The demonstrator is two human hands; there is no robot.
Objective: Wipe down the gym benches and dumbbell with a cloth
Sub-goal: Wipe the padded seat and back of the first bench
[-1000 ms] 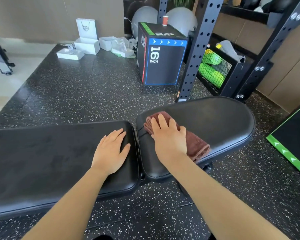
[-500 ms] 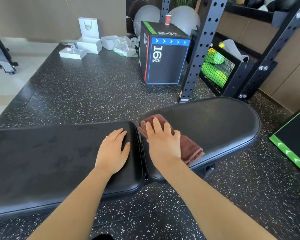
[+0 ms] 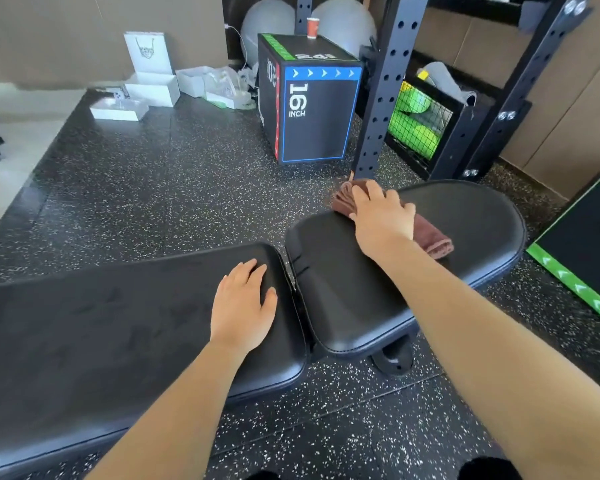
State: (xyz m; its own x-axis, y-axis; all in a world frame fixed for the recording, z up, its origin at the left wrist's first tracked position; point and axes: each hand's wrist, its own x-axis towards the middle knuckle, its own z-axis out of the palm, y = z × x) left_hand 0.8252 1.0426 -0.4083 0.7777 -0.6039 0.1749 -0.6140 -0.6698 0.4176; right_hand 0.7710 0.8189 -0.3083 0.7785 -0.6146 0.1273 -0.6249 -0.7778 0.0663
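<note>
Flat right hand (image 3: pixel 383 220) pressing brown cloth (image 3: pixel 433 239) on seat pad (image 3: pixel 471 216); open, empty left hand (image 3: pixel 243 306) on back pad (image 3: pixel 101 323) — behind, wire basket (image 3: pixel 465 133) of green objects (image 3: pixel 418 103).

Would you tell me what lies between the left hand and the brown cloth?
In the head view, only bare black padding and the gap between long pad and seat pad separate the left hand from the cloth.

Brown cloth (image 3: pixel 432 239) on black bench (image 3: pixel 471 216)
</note>
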